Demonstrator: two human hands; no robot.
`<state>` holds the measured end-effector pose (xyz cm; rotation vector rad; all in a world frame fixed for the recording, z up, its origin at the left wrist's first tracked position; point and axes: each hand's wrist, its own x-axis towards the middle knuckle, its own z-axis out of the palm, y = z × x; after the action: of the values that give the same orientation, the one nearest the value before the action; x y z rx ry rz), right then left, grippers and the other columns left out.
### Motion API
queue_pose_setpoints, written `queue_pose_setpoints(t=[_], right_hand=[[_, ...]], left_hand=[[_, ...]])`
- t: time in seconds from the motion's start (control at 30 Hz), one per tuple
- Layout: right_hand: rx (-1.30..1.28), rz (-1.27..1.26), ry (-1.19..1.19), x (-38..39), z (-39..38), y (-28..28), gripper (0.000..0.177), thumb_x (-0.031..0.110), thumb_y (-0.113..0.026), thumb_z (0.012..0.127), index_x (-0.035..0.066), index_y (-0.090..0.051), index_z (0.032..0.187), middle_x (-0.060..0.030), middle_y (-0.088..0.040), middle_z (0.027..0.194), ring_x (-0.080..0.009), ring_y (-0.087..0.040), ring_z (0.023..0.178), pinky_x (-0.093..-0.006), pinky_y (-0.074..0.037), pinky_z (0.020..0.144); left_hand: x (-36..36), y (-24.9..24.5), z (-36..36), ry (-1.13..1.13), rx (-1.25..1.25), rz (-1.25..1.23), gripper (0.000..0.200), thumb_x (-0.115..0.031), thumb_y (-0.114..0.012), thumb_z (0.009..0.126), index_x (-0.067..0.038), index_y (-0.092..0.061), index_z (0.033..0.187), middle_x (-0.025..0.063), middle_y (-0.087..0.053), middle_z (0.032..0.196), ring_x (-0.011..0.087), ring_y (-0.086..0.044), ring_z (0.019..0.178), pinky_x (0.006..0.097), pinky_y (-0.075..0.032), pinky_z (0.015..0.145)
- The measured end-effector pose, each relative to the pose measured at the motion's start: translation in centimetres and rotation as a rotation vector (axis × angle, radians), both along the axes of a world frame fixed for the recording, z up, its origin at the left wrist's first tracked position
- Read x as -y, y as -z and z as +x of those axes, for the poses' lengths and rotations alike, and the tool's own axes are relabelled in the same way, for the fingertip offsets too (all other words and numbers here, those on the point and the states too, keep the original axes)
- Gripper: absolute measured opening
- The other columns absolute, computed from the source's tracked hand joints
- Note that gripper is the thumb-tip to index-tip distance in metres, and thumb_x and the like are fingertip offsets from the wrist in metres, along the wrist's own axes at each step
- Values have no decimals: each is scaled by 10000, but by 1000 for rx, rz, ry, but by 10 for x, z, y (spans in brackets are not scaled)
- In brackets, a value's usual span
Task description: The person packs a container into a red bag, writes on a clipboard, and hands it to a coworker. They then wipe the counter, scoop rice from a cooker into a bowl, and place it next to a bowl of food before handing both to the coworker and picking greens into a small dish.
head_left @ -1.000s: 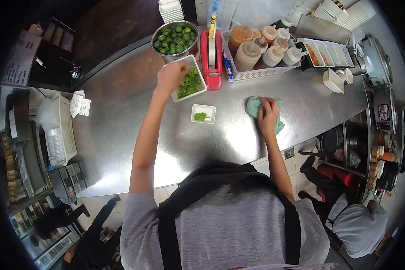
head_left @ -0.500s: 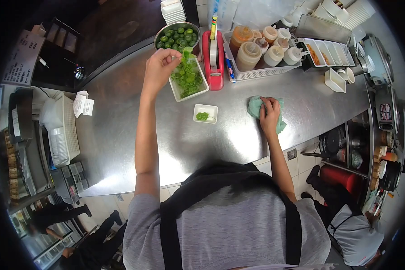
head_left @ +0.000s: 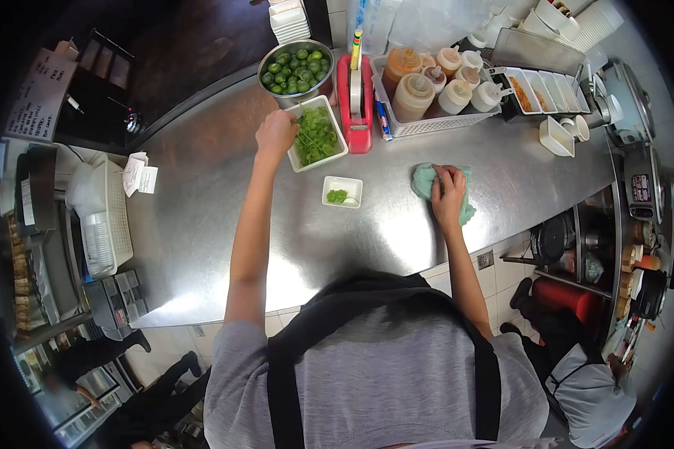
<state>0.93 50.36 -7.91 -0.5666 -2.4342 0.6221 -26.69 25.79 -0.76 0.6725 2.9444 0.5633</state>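
Observation:
My left hand (head_left: 276,133) is closed at the left rim of a white tray (head_left: 320,161), its fingertips partly hidden. Leafy green herbs (head_left: 316,136) fill the tray. Over on the right, my right hand (head_left: 448,193) presses with bent fingers on a crumpled green cloth (head_left: 424,178) lying on the steel counter. Between the hands stands a small white dish (head_left: 352,183) with a few green leaves (head_left: 337,196) in it. Just behind the tray is a metal bowl (head_left: 262,69) of small green limes (head_left: 298,69).
A red tape dispenser (head_left: 360,138) stands beside the tray. Right of it, a white basket (head_left: 449,118) holds several sauce bottles (head_left: 414,95). Farther right are topping containers (head_left: 528,90) and a white tub (head_left: 557,136). Behind me on the right, another person (head_left: 588,389) bends over.
My left hand has come down from above the herbs to the tray's left rim. The sprig it pinched no longer shows in its fingers. My right hand stays on the cloth.

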Motion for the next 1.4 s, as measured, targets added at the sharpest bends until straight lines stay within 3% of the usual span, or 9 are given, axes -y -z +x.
queue_pose_setpoints(t=[0.17,0.27,0.4,0.5,0.8,1.0,1.03,1.3,1.4], right_hand=[[8,2,9,1,-1,1,243,39,-550,779,86,-606,1011,-100,-491,995,-273,-463,938,-393,-348,828],[1,8,16,1,-2,2,245,38,-550,779,88,-606,1012,-97,-492,993,-271,-463,937,-391,-347,827],[-2,13,9,1,-1,2,247,38,-551,777,91,-607,1013,-93,-492,992,-269,-461,940,-387,-346,825],[2,6,10,1,-1,2,250,36,-551,776,91,-606,1013,-91,-492,992,-269,-461,941,-386,-345,825],[-9,11,4,0,-2,3,245,34,-549,774,91,-607,1005,-91,-492,988,-275,-459,939,-392,-346,826],[1,-12,-4,0,0,-1,240,42,-546,777,87,-607,1004,-92,-493,995,-282,-458,943,-392,-349,826],[2,-12,-5,-1,-1,0,240,43,-546,777,86,-607,1004,-93,-494,995,-282,-459,943,-391,-349,825],[-20,-136,24,-2,-5,-9,247,49,-559,775,89,-617,1013,-100,-502,966,-266,-472,930,-380,-351,824],[-135,-178,-33,18,-25,-58,230,48,-575,771,73,-624,994,-104,-512,926,-263,-488,916,-364,-373,810]], left_hand=[[-2,-32,8,169,-289,114,30,-109,-625,717,-122,-652,717,85,-518,876,273,-561,861,410,-468,693],[-5,-22,10,533,-293,4,41,-82,-625,686,-120,-636,677,73,-479,855,247,-523,872,389,-462,705],[-6,3,10,665,-525,-203,77,-134,-595,671,-100,-628,611,67,-465,877,210,-487,935,339,-448,699],[-4,-13,11,625,-508,-227,25,-111,-641,639,-128,-639,656,45,-449,859,202,-477,891,328,-426,711],[7,-40,-4,612,-245,198,96,-92,-675,680,-130,-677,768,44,-524,813,220,-491,807,327,-413,704],[12,-12,-29,240,472,745,119,-105,-652,760,-47,-680,860,31,-652,766,105,-563,724,249,-439,709],[11,-25,-25,226,478,766,139,-101,-641,773,10,-667,853,14,-651,780,65,-556,714,226,-439,713],[13,-53,-11,81,762,727,203,-228,-663,787,-60,-673,901,-29,-633,758,8,-461,637,173,-318,569],[20,-46,1,74,819,757,214,-239,-661,788,-61,-672,905,-36,-631,754,3,-450,631,174,-307,563]])
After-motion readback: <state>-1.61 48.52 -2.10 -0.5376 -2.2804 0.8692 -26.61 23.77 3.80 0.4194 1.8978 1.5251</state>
